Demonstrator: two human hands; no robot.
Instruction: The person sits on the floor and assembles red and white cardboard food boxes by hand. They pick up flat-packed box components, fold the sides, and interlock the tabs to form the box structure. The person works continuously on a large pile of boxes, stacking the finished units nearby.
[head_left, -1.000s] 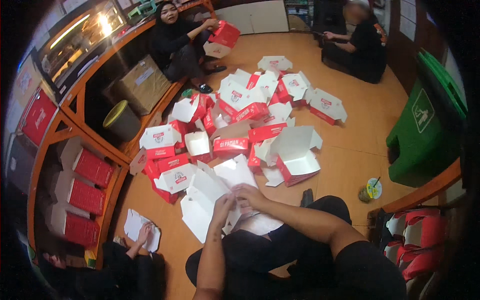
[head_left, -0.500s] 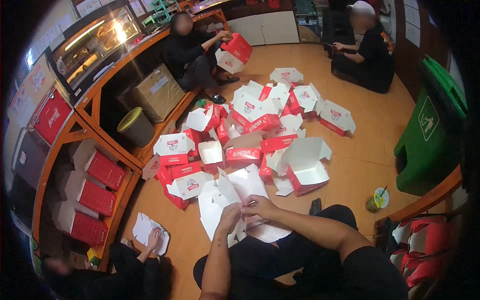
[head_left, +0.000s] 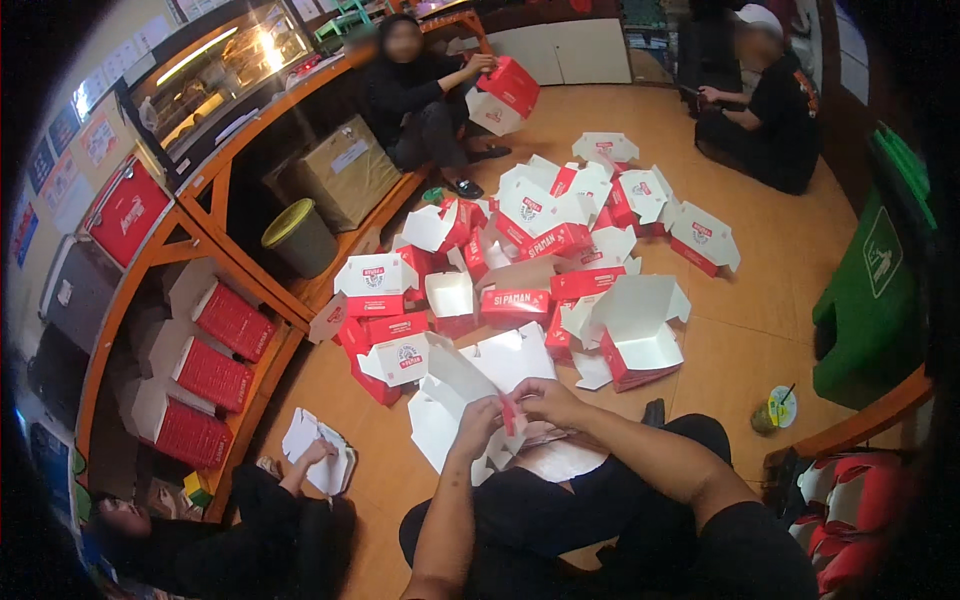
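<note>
Since the earlier frame, the left hand (head_left: 480, 425) and the right hand (head_left: 552, 402) have eased slightly apart, and a red strip (head_left: 510, 416) of card now shows between them, where their fingertips nearly met. Both hands are narrow, fingers pinched at an edge of a white-lined carton (head_left: 452, 385); their grip hides just which flap each one holds. That carton sits in front of the person, open, its pale inside showing to the left of the fingers. My reading is that one flap has been turned to bring its printed face into view, so the folding looks partway along, with the walls not yet locked.

White card (head_left: 510, 355) lies just beyond the right hand, and more white card (head_left: 555, 460) lies over the lap; whether they are one piece I cannot tell. Farther out spreads a pile of red-and-white cartons (head_left: 522, 205) on the floor (head_left: 745, 330), with an open carton (head_left: 648, 354) at its near right side.

A co-worker (head_left: 425, 110) at the far side still holds a red carton (head_left: 512, 88), while another co-worker (head_left: 270, 510) at lower left keeps a hand on white cartons (head_left: 338, 470). Everything stands farther right in view, because the camera has swung.
</note>
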